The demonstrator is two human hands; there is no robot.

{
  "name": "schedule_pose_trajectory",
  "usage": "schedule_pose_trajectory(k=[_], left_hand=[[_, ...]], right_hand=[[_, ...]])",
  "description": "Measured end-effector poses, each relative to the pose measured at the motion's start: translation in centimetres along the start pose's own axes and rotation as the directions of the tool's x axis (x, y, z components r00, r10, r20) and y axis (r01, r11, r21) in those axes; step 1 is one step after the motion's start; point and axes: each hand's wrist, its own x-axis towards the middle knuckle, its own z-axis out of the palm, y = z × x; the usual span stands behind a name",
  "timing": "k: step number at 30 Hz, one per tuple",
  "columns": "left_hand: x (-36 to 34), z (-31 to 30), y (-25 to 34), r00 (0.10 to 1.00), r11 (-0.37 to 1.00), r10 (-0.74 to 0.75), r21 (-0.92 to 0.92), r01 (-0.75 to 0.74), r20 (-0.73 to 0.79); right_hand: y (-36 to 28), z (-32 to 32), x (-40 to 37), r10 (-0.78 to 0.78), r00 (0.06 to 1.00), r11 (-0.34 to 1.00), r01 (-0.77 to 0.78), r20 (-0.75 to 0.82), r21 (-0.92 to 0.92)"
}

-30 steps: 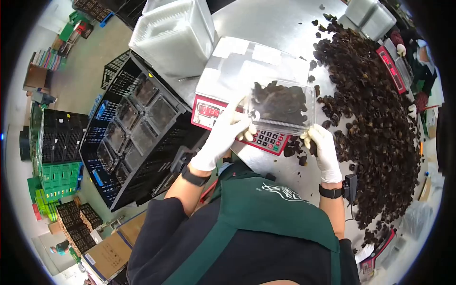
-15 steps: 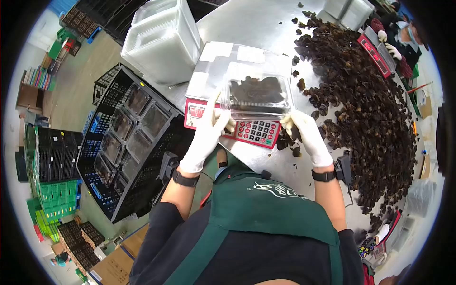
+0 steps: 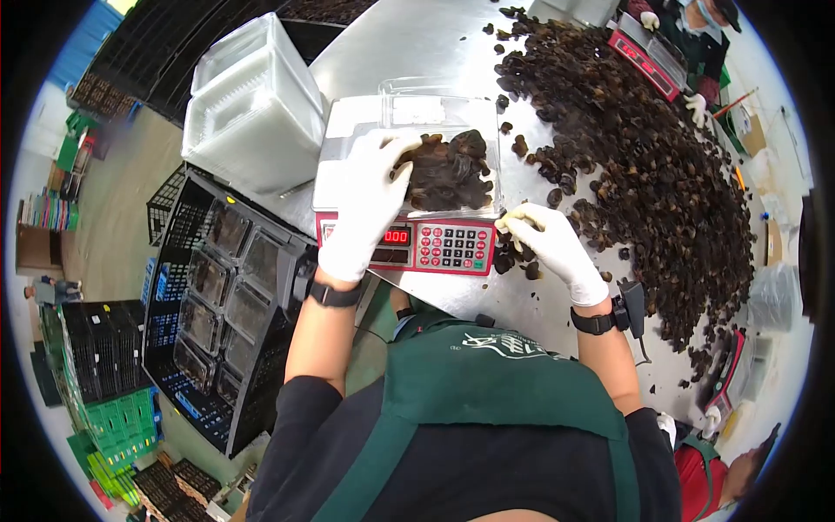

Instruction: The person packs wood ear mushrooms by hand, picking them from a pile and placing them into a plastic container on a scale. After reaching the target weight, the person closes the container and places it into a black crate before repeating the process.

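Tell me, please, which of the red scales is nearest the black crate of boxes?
The scale with the left hand over it; the other two are farther right, beside the dark heap.

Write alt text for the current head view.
A white-gloved left hand reaches over an open clear container of dark, crinkled pieces on a red-fronted scale, the right hand beside its near right corner. A heap of similar pieces spreads over the metal table to the right; stacked containers and a black crate stand left.

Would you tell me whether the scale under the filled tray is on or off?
It is on: the scale has red digits glowing on its display, though the left hand hides part.
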Motion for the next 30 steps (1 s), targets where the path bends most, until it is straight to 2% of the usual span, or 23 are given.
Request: schedule_pose_trajectory(k=[2,3,5,7,9,11,12,13,14,15,16,18,20,22,24,25,27,28,30], left_hand=[[0.8,1.8,-1.9,0.993,0.997,0.078,0.007,-0.079,0.092],[1.1,1.8,-2.0,0.985,0.984,0.157,0.077,-0.163,0.073],[1.2,1.0,-1.7,0.986,0.985,0.166,0.051,-0.166,0.009],[0.8,-0.5,0.0,0.975,0.976,0.213,0.064,-0.209,-0.059],[-0.2,-0.9,1.0,0.964,0.968,0.250,0.053,-0.246,-0.088],[-1.1,-1.3,3.2,0.950,0.953,0.301,-0.005,-0.303,-0.087],[-1.4,-1.5,5.0,0.945,0.947,0.323,-0.011,-0.322,0.051],[-1.8,-0.8,5.9,0.902,0.922,0.386,-0.062,-0.381,0.192],[-2.7,-0.3,7.8,0.874,0.920,0.391,-0.102,-0.378,0.288],[-3.8,1.2,8.2,0.833,0.886,0.455,-0.257,-0.387,0.315],[-5.1,2.5,8.4,0.795,0.862,0.498,-0.299,-0.409,0.347],[-6.2,3.7,9.8,0.761,0.863,0.476,-0.400,-0.308,0.440],[-6.3,4.3,10.8,0.798,0.834,0.472,-0.483,-0.266,0.376],[-5.3,3.7,11.2,0.761,0.862,0.458,-0.440,-0.252,0.460],[-5.9,4.2,9.7,0.782,0.888,0.419,-0.389,-0.247,0.460],[-6.0,4.0,9.5,0.830,0.897,0.371,-0.392,-0.205,0.416],[-6.5,3.9,8.2,0.841,0.927,0.304,-0.341,-0.154,0.447],[-6.9,3.8,7.8,0.847,0.937,0.250,-0.337,-0.090,0.470],[-7.7,3.9,7.3,0.863,0.940,0.184,-0.342,-0.014,0.471]], right_hand=[[-1.0,0.2,-0.8,0.021,1.000,1.000,-0.020,-0.017,0.022],[-1.2,0.3,-1.3,0.021,0.999,0.999,-0.020,-0.031,0.038],[-1.6,0.0,-2.3,0.052,0.997,0.998,-0.050,-0.051,0.044],[-0.6,0.1,-3.4,0.074,0.995,0.989,-0.066,-0.062,0.132],[-0.2,-0.1,-4.2,0.078,0.996,0.985,-0.072,-0.034,0.158],[-1.3,0.4,-4.9,0.080,0.997,0.957,-0.074,-0.013,0.280],[-1.6,0.7,-5.2,0.078,0.997,0.938,-0.075,0.002,0.339],[-1.6,1.0,-5.5,0.060,0.997,0.905,-0.076,0.052,0.419],[-1.3,1.2,-5.8,0.092,0.993,0.882,-0.113,0.068,0.458],[-1.1,1.3,-6.2,0.123,0.989,0.856,-0.149,0.085,0.495],[-0.9,1.6,-6.6,0.154,0.983,0.828,-0.185,0.103,0.530],[0.4,1.7,-7.7,0.264,0.964,0.847,-0.235,0.006,0.477],[2.5,0.7,-10.0,0.326,0.943,0.839,-0.253,-0.071,0.482],[4.8,-1.1,-13.6,0.435,0.886,0.809,-0.306,-0.162,0.502],[7.3,-3.0,-18.2,0.552,0.799,0.793,-0.417,-0.237,0.444],[8.9,-3.4,-20.8,0.542,0.782,0.820,-0.413,-0.308,0.396],[10.6,-4.7,-25.9,0.695,0.683,0.713,-0.615,-0.225,0.337],[11.5,-5.1,-28.1,0.754,0.636,0.654,-0.700,-0.167,0.286],[13.7,-5.1,-30.6,0.733,0.583,0.578,-0.805,-0.350,-0.129]])
